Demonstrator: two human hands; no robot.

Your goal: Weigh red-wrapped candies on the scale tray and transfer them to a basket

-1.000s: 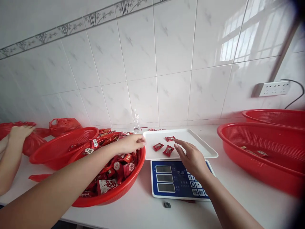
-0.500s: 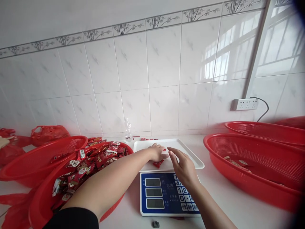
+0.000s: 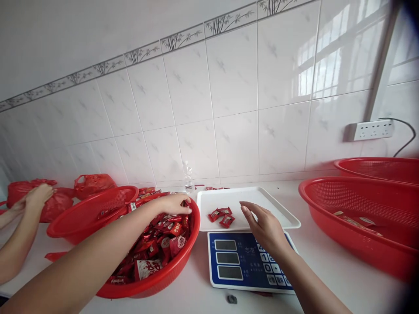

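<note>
My left hand [image 3: 175,204] is over the right rim of a red basket [image 3: 194,226] heaped with small red wrapped packets [image 3: 165,244]. Its fingers are stretched out and touch the packets there; their tips are partly hidden. Three red packets [image 3: 225,221] lie together on the left part of a white tray [image 3: 258,200]. My right hand [image 3: 265,222] hovers at the tray's front edge, fingers extended and thumb apart, with nothing in it. Below the tray is the scale's blue panel [image 3: 250,250]; my right hand and forearm cover part of its keys.
Another red basket [image 3: 59,224] and red plastic bags [image 3: 94,185] stand at left, where another person's hands [image 3: 41,194] hold a bag. On the right are large red baskets [image 3: 314,196]. A clear bottle [image 3: 188,176] stands by the wall; a small dark object [image 3: 232,299] lies before the scale.
My left hand has left the tray and moved left to the packet basket, uncovering the packets on the tray. The view has turned left, bringing another person's hands into sight.
</note>
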